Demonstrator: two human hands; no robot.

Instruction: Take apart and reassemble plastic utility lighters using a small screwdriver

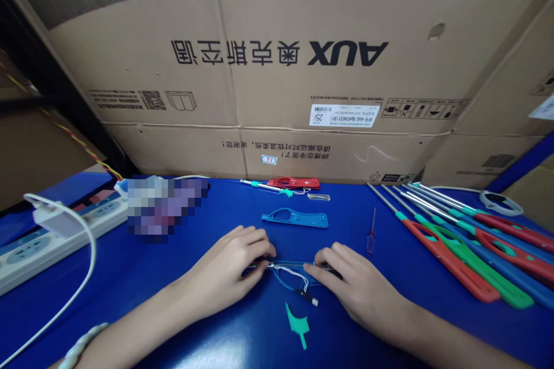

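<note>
Both hands rest on the blue table [182,323], pinching the same small blue lighter shell [291,272] with thin white wires hanging from it. My left hand [234,265] grips its left end with curled fingers. My right hand [350,282] holds the right end, fingers closed over it. A small green trigger piece [298,326] lies on the table just in front of the hands. Another empty blue shell half [295,218] lies a little beyond them.
Several long red, green and blue stick lighters [467,248] lie at the right. A small red screwdriver [371,236] lies beside them. A red shell [294,183] lies at the back. A white power strip [52,230] with a cable is at the left. A cardboard box [277,69] walls the back.
</note>
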